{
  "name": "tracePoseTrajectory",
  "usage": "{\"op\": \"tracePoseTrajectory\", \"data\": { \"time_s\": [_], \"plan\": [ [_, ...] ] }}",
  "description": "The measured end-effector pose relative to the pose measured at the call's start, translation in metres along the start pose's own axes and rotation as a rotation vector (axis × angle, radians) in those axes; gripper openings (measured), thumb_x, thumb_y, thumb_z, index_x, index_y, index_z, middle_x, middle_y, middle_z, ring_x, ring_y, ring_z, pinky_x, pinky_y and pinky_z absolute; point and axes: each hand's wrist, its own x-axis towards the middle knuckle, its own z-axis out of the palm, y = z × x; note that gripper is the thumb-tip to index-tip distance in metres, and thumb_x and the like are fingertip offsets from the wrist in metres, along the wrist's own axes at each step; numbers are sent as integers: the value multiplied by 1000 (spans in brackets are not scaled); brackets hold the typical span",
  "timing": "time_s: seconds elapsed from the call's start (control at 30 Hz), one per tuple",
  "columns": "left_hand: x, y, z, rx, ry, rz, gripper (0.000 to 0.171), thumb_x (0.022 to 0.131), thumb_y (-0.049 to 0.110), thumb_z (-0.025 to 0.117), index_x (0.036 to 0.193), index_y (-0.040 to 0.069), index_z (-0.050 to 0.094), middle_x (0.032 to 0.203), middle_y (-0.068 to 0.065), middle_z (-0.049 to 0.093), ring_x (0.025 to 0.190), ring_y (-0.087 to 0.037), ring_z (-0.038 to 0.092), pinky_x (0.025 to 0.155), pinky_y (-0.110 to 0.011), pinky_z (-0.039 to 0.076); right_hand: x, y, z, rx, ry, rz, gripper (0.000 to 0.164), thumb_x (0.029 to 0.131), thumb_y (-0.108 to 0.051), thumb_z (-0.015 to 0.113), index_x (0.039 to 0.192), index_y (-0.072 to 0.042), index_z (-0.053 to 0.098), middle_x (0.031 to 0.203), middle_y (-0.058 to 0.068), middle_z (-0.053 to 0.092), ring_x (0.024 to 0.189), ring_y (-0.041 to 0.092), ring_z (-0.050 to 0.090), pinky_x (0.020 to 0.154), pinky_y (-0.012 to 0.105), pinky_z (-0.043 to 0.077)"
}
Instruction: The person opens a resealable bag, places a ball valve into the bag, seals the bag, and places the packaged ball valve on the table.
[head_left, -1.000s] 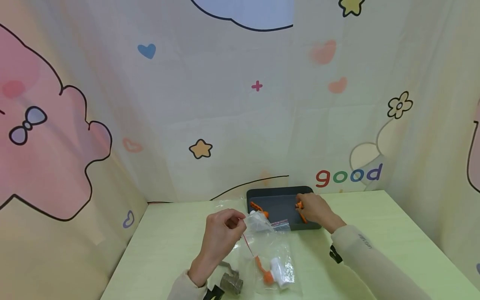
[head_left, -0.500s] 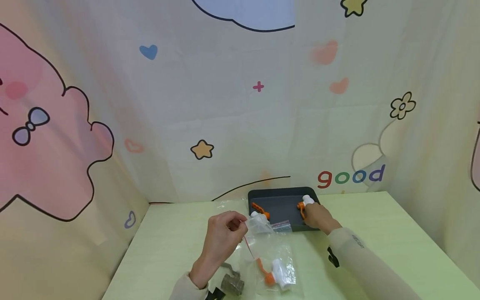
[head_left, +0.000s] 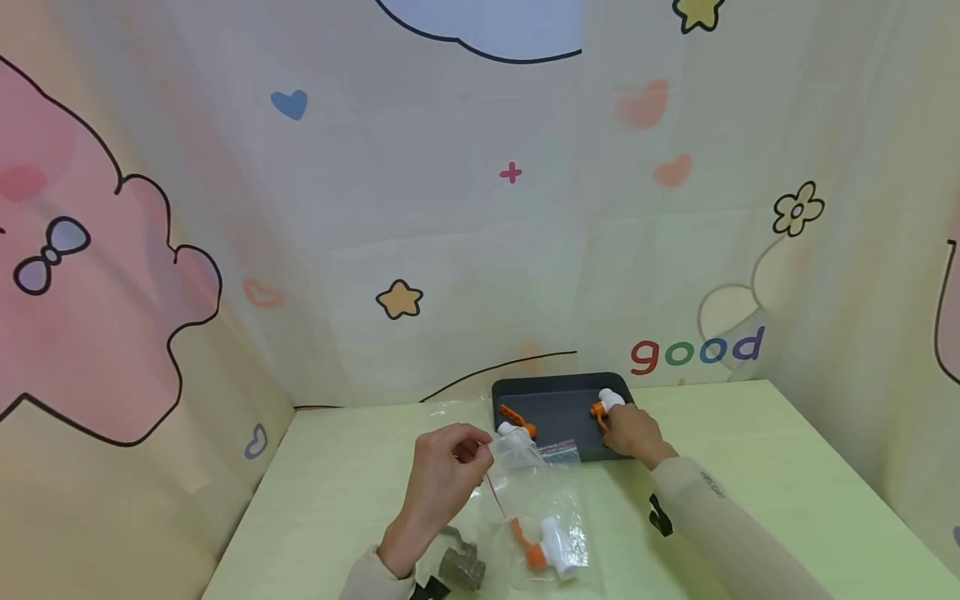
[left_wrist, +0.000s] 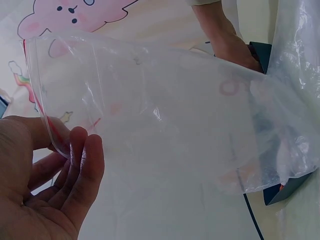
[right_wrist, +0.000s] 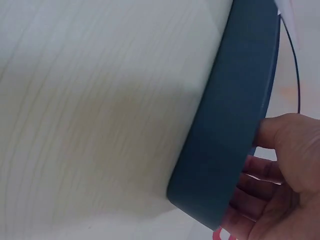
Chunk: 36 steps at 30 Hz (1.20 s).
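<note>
My left hand (head_left: pixel 447 467) pinches the red-lined edge of a clear zip bag (left_wrist: pixel 155 120), which spreads rightward in the left wrist view. My right hand (head_left: pixel 637 432) reaches over the near right side of a dark grey tray (head_left: pixel 547 412). Right at its fingers lies a white plastic valve with an orange lever (head_left: pixel 611 398). In the right wrist view the tray wall (right_wrist: pixel 230 110) hides the fingertips, so I cannot tell whether they grip the lever. A second white and orange valve (head_left: pixel 523 429) lies at the tray's left end, partly behind the bag.
On the table (head_left: pixel 337 492), nearer me, a third white and orange valve (head_left: pixel 553 546) lies within clear plastic. Beside it, to the left, is a grey-brown valve with a lever (head_left: pixel 462 567). A patterned curtain (head_left: pixel 450 208) stands behind the tray.
My right hand has shifted down and to the right within the tray's right end, uncovering the white body of the valve there. The left hand keeps its pinch on the bag.
</note>
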Motion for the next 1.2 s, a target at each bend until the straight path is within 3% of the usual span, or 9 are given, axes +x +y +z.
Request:
{"op": "tracePoseTrajectory", "data": {
  "time_s": [0.33, 0.47, 0.6, 0.87, 1.07, 1.2],
  "plan": [
    [-1, 0, 2, 4, -5, 1, 20, 77, -5, 66, 80, 13, 74, 64, 4, 66, 53, 1, 56, 55, -18, 50, -7, -7, -17, 27, 101, -19, 8, 86, -5, 66, 85, 3, 66, 71, 9, 58, 62, 22, 51, 58, 32, 42],
    [0, 0, 1, 1, -1, 4, 19, 77, -5, 66, 81, 13, 74, 65, 4, 66, 52, 1, 56, 55, -18, 50, -7, -9, -23, 27, 195, -61, 9, 86, -1, 64, 92, 4, 69, 78, 13, 66, 66, 24, 56, 67, 40, 53],
    [0, 0, 1, 1, 5, 6, 20, 77, -5, 67, 81, 13, 74, 64, 4, 66, 52, 1, 56, 54, -18, 50, -7, -10, -28, 46, 296, -126, 15, 84, 2, 65, 99, 3, 70, 89, 15, 71, 74, 28, 64, 77, 46, 57],
    [-1, 1, 0, -6, 2, -1, 19, 78, -4, 67, 81, 13, 74, 64, 4, 66, 52, 1, 55, 54, -19, 50, -19, -17, -41, 59, 369, -237, 19, 87, 2, 66, 105, 2, 70, 92, 13, 72, 80, 28, 68, 76, 44, 58],
    [0, -1, 0, 6, -2, -10, 18, 79, -4, 66, 81, 12, 74, 64, 4, 66, 52, 1, 56, 54, -18, 50, -37, -29, -67, 74, 430, -285, 21, 88, 3, 66, 109, 1, 69, 96, 15, 72, 81, 30, 69, 73, 42, 59],
    [1, -2, -1, 6, -2, -5, 15, 79, -4, 66, 83, 8, 74, 63, 3, 66, 51, 0, 56, 54, -18, 50, -49, -39, -86, 79, 489, -361, 21, 89, 1, 67, 110, 1, 69, 98, 16, 72, 81, 30, 69, 71, 41, 59]
  ]
}}
